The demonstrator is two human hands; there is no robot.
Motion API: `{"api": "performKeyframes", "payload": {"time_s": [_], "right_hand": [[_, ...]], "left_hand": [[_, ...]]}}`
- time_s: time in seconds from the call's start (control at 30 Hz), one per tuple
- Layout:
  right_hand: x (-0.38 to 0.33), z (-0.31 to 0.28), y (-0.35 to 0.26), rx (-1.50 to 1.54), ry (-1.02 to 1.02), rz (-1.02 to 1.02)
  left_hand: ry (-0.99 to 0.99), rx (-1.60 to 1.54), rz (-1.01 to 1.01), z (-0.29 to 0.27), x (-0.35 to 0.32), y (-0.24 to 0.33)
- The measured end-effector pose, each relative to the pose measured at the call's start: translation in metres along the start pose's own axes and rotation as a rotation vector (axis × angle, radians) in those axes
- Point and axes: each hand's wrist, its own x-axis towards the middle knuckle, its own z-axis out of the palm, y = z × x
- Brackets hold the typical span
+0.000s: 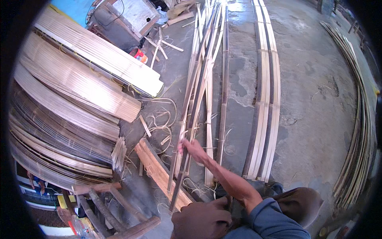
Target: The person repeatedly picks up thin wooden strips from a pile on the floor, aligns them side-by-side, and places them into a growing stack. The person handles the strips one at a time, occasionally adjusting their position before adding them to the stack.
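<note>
Head view: we have the right hand (192, 149) closed around long thin strips (194, 111), left of the floor's (302, 139) middle, lower ends over a wooden block (157, 171); left hand out of sight — can't tell. We'd guess light, springy, splintery — grip mid-length. Widest gap: between the flat strips (261, 87) and the right-edge bundle (361, 119).

The strip (194, 109) in the fingers (182, 146) is dark brown; left of them, slat bundles (87, 89) are finely striped cream and grey-brown; below-left, the plank (156, 165) is orange-tan; rightward, the floor (310, 111) is blotchy grey; below-right, the sleeve (274, 217) slate blue.
</note>
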Motion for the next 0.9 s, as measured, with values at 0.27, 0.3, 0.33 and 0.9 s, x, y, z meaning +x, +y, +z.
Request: {"api": "performKeyframes", "payload": {"time_s": [0.27, 0.3, 0.33, 0.9], "right_hand": [[-0.111, 0.069, 0.065, -0.322, -0.528, 0.362], [-0.127, 0.081, 0.066, -0.387, -0.634, 0.326], [-0.131, 0.072, 0.092, -0.454, -0.694, 0.063], [0.04, -0.123, -0.083, 0.416, 0.294, 0.042]], "left_hand": [[0.012, 1.038, 0.831, 0.091, 0.137, 0.16], [-0.113, 0.868, 0.638, 0.095, 0.169, 0.157], [-0.267, 0.694, 0.455, 0.112, 0.193, 0.151], [0.15, 0.95, 0.281, 0.056, 0.023, -0.01]]}}
